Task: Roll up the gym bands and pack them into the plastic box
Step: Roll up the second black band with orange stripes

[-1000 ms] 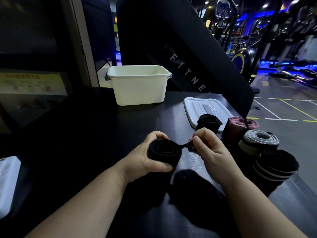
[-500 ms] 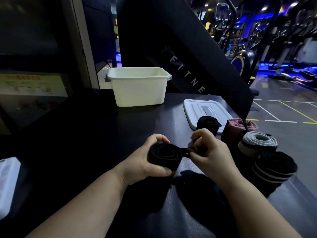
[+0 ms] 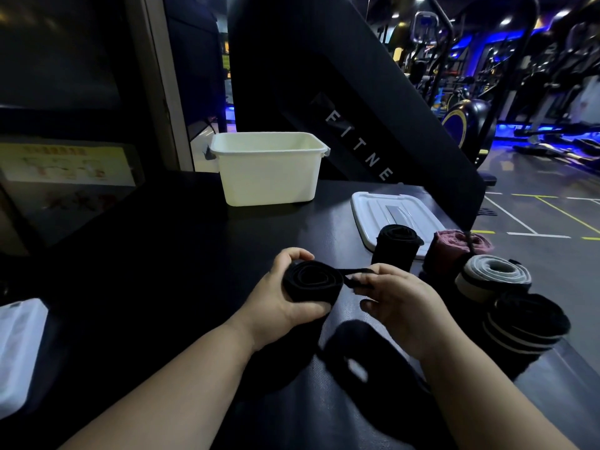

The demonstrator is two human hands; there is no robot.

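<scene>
Black band roll [image 3: 312, 283] gripped by left hand [image 3: 276, 305], right hand [image 3: 402, 300] pinching its tail, box [image 3: 269, 180] well beyond.

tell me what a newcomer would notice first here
At centre, the left hand grips a nearly rolled black band while the right hand pinches its loose tail. Behind them an open white plastic box stands on the dark table, a lid flat to its right. Four rolled bands line the table's right edge.
</scene>
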